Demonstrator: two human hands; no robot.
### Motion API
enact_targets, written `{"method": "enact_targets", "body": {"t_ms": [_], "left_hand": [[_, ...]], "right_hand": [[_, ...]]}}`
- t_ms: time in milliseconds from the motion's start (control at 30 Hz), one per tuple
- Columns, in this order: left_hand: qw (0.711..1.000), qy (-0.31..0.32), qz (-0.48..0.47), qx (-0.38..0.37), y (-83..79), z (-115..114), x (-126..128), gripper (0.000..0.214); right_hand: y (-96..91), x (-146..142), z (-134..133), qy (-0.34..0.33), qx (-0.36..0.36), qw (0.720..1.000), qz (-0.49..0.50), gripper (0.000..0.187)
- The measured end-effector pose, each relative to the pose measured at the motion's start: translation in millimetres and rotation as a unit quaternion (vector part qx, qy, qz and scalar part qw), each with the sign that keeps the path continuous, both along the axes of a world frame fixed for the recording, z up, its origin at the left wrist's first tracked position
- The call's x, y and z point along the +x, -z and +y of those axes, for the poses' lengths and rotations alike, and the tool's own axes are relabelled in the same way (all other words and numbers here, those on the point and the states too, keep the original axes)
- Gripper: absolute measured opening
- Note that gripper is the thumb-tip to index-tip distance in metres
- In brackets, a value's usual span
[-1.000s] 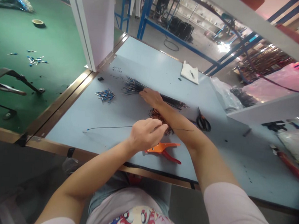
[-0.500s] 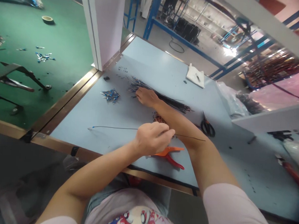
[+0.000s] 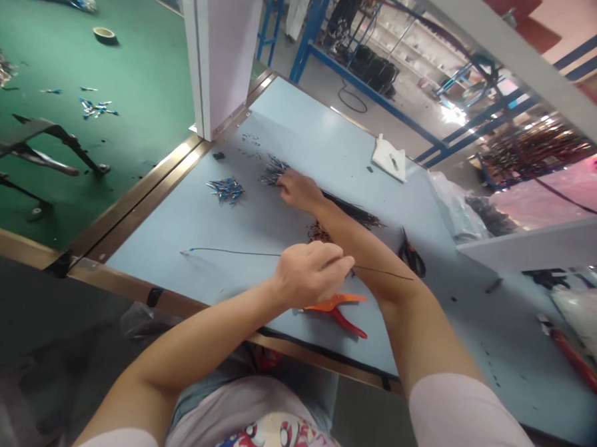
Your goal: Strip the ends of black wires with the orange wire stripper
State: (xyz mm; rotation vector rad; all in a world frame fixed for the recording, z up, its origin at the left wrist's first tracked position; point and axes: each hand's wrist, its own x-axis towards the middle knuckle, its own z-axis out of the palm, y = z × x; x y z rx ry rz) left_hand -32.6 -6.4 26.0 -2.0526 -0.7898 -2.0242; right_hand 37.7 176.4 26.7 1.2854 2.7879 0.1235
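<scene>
In the head view my left hand (image 3: pixel 312 272) is closed around a single thin black wire (image 3: pixel 237 252) above the table's near side. A blue and silver terminal (image 3: pixel 187 252) sits at the wire's left end; its bare tail passes in front of my right forearm. Farther back, my right hand (image 3: pixel 301 190) lies with curled fingers at the left part of a bundle of black wires (image 3: pixel 352 209). What its fingertips grip is hidden. Below my left hand rest orange-and-red pliers (image 3: pixel 336 311). Partly behind my right forearm is a heap of small copper-coloured pieces (image 3: pixel 319 232).
A pile of blue terminals (image 3: pixel 227 190) lies left of the bundle. Black-handled scissors (image 3: pixel 411 254) lie right of my forearm. A white pad (image 3: pixel 388 158) is near the far edge. A white post (image 3: pixel 222 59) rises beside the green table (image 3: pixel 136 75). Red-handled cutters (image 3: pixel 574 355) lie far right.
The whole view has shifted slightly. My left hand keeps the wire in nearly the same place, and my right hand stays at the bundle with its fingers moved little.
</scene>
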Motion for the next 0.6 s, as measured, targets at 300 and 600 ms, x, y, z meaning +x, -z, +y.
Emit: {"method": "enact_targets", "body": {"t_ms": [300, 600], "left_hand": [[0.999, -0.018, 0.023, 0.015, 0.6, 0.2, -2.0, 0.014], [0.998, -0.016, 0.052, 0.012, 2.9, 0.1, -1.3, 0.013]], "right_hand": [[-71.3, 2.4, 14.9, -0.057, -0.154, 0.854, 0.494, 0.016], [-136.7, 41.3, 0.1, -0.056, -0.12, 0.768, 0.627, 0.026]]}}
